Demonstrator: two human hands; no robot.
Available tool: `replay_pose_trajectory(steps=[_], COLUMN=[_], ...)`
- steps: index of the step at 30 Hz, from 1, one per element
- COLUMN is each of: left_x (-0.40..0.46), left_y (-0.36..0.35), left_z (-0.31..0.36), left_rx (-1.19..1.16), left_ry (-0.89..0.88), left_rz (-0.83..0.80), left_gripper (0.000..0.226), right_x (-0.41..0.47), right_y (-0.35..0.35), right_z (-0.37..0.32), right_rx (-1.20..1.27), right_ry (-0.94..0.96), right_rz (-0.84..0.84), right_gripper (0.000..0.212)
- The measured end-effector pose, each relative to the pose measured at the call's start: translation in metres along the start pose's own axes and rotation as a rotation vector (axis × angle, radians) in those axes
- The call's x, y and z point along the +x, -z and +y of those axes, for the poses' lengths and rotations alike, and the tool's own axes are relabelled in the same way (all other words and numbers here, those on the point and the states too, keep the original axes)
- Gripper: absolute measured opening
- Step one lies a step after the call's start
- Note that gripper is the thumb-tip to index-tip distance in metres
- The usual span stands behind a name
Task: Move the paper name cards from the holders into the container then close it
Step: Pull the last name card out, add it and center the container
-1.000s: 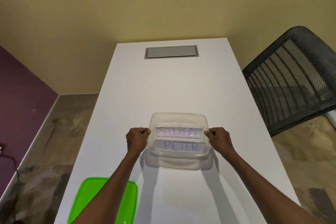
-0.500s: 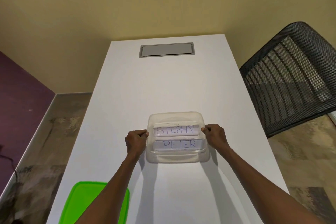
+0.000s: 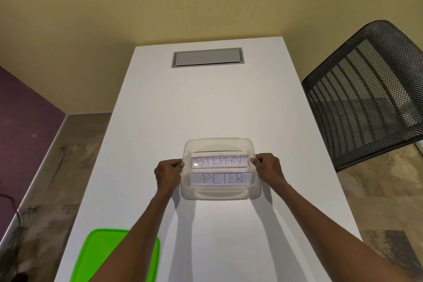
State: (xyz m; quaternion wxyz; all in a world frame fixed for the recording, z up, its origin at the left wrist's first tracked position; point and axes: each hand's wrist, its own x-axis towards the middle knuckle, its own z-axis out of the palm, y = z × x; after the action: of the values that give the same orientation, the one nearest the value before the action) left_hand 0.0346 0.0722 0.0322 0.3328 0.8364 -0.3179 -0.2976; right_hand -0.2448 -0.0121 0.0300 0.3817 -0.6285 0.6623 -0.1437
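Observation:
A clear plastic container (image 3: 219, 144) stands on the white table (image 3: 206, 103), without its lid. Inside it are two white name cards in clear holders: the far one reads STEPHN (image 3: 219, 160), the near one PETER (image 3: 222, 178). My left hand (image 3: 168, 175) grips the container's left rim with curled fingers. My right hand (image 3: 269, 168) grips the right rim the same way. The green lid (image 3: 100, 256) lies flat at the table's near left corner, partly hidden by my left forearm.
A grey cable hatch (image 3: 207, 57) is set into the table's far end. A black mesh chair (image 3: 366, 94) stands close to the table's right edge. The floor drops away on both sides of the narrow table.
Both hands stay on the container's rims. The container appears set down flatter on the table, and my view has tilted and shifted slightly.

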Motion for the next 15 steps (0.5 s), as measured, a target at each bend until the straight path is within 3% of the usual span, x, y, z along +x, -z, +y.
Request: replay_pose_trajectory(steps=[15], left_x=[0.0014], left_y=[0.0019], left_z=[-0.0025], left_rx=[-0.004], left_ry=[-0.043], left_rz=[-0.026], left_gripper=[0.017], right_x=[-0.0012], right_y=[-0.0021], right_z=[-0.0017], right_rx=[-0.002], right_ry=[-0.042], right_rz=[0.009], right_gripper=[0.052])
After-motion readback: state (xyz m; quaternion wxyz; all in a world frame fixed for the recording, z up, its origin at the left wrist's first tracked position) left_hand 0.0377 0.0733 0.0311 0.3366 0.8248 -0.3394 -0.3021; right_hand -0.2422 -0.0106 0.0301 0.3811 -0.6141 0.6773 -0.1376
